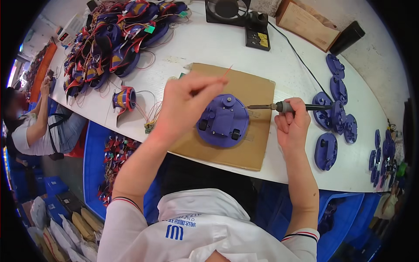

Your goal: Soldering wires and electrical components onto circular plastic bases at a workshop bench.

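With my left grip [185, 98] pinching a red wire [228, 71] and my right grip [291, 122] wrapped round an iron [273, 106], the purple base [223, 118] lies between them, beside the iron's tip.

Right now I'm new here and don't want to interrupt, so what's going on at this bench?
A person's right hand holds a soldering iron, its tip at the right edge of a round purple part; whether they touch is unclear. The left hand pinches a thin red strand. The part lies on a cardboard sheet, with more purple parts to the right.
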A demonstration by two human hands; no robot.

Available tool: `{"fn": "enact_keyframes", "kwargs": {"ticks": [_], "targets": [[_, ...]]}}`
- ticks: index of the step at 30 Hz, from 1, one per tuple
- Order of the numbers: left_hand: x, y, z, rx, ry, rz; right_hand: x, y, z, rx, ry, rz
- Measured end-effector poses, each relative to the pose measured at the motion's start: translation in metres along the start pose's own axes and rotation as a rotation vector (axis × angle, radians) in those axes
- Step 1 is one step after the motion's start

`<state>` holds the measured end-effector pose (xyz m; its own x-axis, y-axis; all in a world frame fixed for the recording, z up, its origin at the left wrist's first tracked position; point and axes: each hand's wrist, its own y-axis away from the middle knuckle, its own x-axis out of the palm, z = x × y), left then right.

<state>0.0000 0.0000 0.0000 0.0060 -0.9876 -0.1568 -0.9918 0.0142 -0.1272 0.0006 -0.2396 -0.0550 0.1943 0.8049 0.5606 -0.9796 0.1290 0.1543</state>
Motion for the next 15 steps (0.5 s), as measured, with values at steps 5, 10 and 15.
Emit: {"fn": "enact_keyframes", "kwargs": {"ticks": [5, 10, 15], "targets": [[0.014, 0.030, 0.035, -0.007, -0.037, -0.116, 0.005, 0.001, -0.006, 0.034, 0.041, 0.034], [0.018, 0.036, 0.044, 0.093, -0.169, -0.129, 0.010, 0.002, -0.013, 0.024, 0.051, 0.022], [0.020, 0.040, 0.045, 0.129, -0.219, -0.178, 0.011, 0.002, -0.015, 0.030, 0.058, 0.038]]}}
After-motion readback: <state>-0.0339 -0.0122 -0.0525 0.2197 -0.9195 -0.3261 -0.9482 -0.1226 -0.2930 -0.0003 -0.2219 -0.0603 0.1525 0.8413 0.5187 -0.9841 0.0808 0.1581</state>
